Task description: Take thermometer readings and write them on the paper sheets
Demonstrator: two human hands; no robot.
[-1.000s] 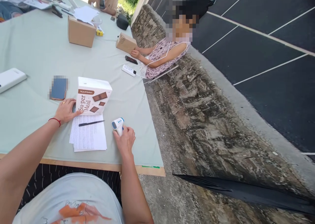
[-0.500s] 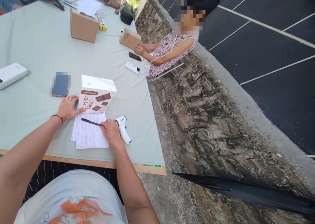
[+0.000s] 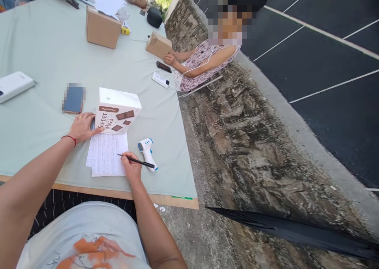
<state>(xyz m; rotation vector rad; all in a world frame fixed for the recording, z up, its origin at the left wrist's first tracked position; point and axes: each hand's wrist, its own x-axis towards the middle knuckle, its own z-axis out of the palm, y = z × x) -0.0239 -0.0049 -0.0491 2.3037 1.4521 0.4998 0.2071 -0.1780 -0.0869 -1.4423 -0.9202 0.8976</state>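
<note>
In my right hand (image 3: 132, 167) is a slim black pen (image 3: 139, 161), pinched between the fingers with its tip pointing left over the papers. Those white sheets (image 3: 108, 158) lie stacked near the table edge and carry dense rows of print. Standing upright at their far end is a white NutriMotion Super Meal box (image 3: 118, 113). My left hand (image 3: 82, 127) is spread beside the box's lower left corner, its thumb reaching across the front face. A bluish thing shows partly between that hand and the box. Right of the papers lies a white and blue infrared thermometer (image 3: 147, 152).
A blue phone (image 3: 74, 99) and a white power bank (image 3: 16, 85) are on the left. Farther off stands a cardboard box (image 3: 102, 28) topped with papers. A person at the right side touches a smaller carton (image 3: 159, 45). The table's right edge borders a stone wall.
The pen has been turned round in my right hand: its tip now points at the sheets and its barrel extends right. My left hand stays by the box.
</note>
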